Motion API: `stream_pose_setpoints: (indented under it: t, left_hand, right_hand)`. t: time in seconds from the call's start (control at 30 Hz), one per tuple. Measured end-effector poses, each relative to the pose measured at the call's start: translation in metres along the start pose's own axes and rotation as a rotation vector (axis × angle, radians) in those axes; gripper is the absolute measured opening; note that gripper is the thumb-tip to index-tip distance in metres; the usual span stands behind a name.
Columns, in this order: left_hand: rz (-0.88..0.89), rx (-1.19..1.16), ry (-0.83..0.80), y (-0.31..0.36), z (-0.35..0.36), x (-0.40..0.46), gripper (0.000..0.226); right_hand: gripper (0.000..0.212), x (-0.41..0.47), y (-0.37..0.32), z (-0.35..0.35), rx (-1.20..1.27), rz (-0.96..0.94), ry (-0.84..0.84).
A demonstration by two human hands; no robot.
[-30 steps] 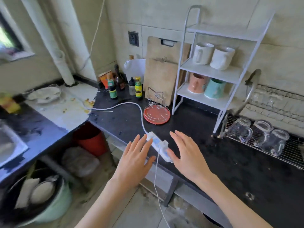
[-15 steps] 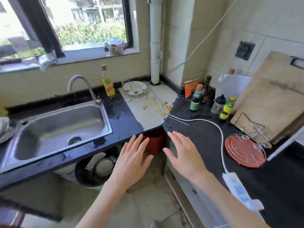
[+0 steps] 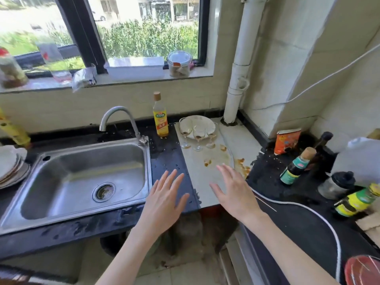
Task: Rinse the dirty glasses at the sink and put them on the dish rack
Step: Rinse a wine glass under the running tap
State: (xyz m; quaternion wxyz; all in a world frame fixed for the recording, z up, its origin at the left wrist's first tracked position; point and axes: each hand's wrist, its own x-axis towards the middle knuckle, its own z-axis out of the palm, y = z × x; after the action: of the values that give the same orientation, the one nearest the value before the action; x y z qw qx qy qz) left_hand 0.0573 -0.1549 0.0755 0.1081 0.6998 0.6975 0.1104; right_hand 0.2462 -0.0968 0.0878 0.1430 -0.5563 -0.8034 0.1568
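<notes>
Both hands out over the front edge of the surface, palms down, fingers straight and spread, nothing in either grip. Left hand is over the wet black strip just right of the stainless steel sink. Right hand is over the pale stone slab section, near the orange food spills.

Three clear stemmed wine glasses stand upright at the back of the pale slab, close together, brown residue in the bowls. They sit just in front of a white plate. Well apart from both hands.

Sink basin holds no dishes, drain strainer visible. Curved metal tap at the back rim, no water running. Yellow-labelled bottle with tan cap stands between tap and glasses. Stack of plates left of the sink.

Right side, black surface: sauce bottles, a white cable, an orange packet. Dish rack out of frame.
</notes>
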Motion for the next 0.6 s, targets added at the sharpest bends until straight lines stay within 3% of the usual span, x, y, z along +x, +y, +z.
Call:
stream_pose_setpoints:
  t: [0.5,0.6]
  left_hand:
    - [0.123,-0.007,-0.074,-0.072,0.012,0.215,0.06]
    - [0.138,-0.036,-0.058,-0.075,0.014,0.234,0.06]
  right_hand:
    - [0.056,0.264,0.064,0.041,-0.049,0.187,-0.125]
    - [0.066,0.306,0.074,0.045,-0.137,0.223,-0.129]
